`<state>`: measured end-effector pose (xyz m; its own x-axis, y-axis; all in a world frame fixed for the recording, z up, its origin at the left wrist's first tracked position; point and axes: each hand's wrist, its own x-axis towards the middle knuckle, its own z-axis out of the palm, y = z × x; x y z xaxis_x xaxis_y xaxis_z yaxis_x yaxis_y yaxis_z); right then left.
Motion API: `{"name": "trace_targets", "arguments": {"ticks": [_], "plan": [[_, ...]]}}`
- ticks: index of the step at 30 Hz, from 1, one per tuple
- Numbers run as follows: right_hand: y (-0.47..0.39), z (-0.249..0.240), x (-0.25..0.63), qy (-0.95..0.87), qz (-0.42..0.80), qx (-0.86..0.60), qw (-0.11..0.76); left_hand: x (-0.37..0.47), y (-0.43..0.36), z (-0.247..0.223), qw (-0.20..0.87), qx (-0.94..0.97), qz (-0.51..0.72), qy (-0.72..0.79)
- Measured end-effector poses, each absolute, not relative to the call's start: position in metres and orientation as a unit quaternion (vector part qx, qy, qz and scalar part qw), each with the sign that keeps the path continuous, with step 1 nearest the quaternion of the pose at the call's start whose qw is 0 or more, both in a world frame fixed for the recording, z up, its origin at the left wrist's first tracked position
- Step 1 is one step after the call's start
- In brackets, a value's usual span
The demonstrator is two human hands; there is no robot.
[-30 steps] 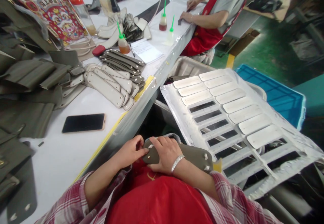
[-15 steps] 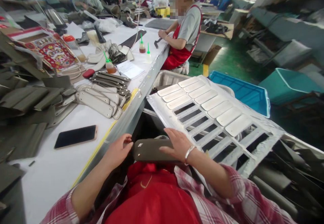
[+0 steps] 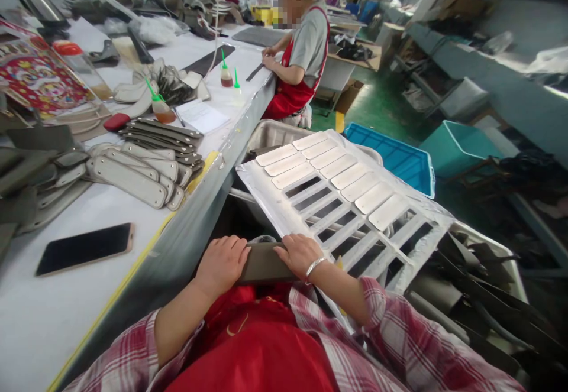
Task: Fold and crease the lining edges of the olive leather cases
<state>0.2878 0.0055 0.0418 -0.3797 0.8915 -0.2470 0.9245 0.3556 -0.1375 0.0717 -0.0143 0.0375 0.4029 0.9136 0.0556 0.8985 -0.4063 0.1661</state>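
Observation:
A dark olive panel point(image 3: 267, 262) lies across my lap, above the red apron. My left hand point(image 3: 223, 265) grips its left end, fingers over the far edge and thumb on top. At the right end, my right hand point(image 3: 302, 255), with a bracelet at the wrist, holds the panel the same way. Just beyond it stands a white slotted frame point(image 3: 284, 203) with pale rounded strips point(image 3: 370, 191) lying on its far part.
On the white table point(image 3: 146, 226) at left are a phone point(image 3: 84, 249), pale strips point(image 3: 128, 178), dark strips point(image 3: 160, 136) and a glue bottle point(image 3: 162, 110). Blue crate point(image 3: 390, 158) beyond the frame; a person point(image 3: 302, 49) sits at the table's far side.
Both hands have closed onto the ends of the panel, where they hovered or rested loosely before. The view has turned a little to the right.

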Motion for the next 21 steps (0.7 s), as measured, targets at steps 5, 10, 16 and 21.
{"name": "trace_targets", "arguments": {"ticks": [5, 10, 16, 21], "plan": [[0.006, 0.036, 0.288, 0.817, -0.130, 0.559, 0.060, 0.073, -0.014, 0.040, 0.059, 0.829, 0.062, 0.553], [0.002, 0.036, 0.289, 0.813, -0.134, 0.564, 0.055, 0.071, -0.019, 0.042, 0.077, 0.826, 0.064, 0.555], [-0.005, 0.043, 0.295, 0.857, -0.128, 0.499, -0.029, 0.060, -0.022, 0.045, 0.118, 0.875, 0.067, 0.465], [-0.010, 0.048, 0.291, 0.888, -0.171, 0.425, -0.027, 0.062, -0.021, 0.045, 0.127, 0.874, 0.031, 0.469]]}}
